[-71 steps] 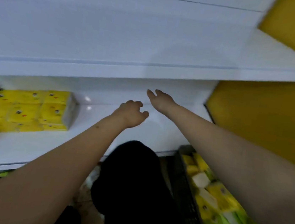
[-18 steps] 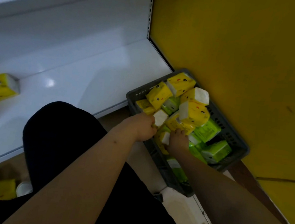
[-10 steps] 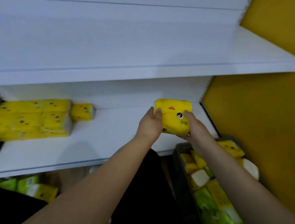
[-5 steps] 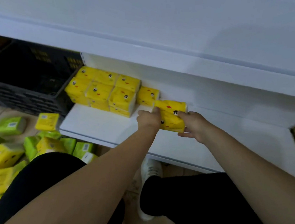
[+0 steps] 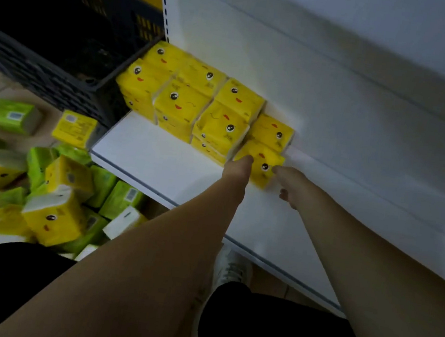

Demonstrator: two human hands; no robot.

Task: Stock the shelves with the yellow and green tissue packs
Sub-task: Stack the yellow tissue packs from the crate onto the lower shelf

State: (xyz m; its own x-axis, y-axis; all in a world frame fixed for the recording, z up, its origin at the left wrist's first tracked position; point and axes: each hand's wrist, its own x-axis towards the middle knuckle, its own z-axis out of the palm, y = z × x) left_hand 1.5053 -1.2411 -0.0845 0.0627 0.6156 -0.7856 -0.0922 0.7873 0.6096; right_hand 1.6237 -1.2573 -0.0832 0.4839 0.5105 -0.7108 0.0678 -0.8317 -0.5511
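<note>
Between both hands (image 5: 264, 175), yellow pack (image 5: 261, 164) beside stacked row (image 5: 190, 100).

Shop aisle, white slotted retail shelf (image 5: 166, 161), stacked tissue packs (image 5: 196, 100), stock crate (image 5: 52, 35)

Packs (image 5: 196, 100) stacked at shelf's (image 5: 160, 160) back-left — crate (image 5: 63, 37) left, loose packs (image 5: 51, 203) below.

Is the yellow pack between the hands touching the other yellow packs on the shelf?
Touching. In the head view, the yellow pack sits right against the stacked packs on its left, with no gap showing.
</note>
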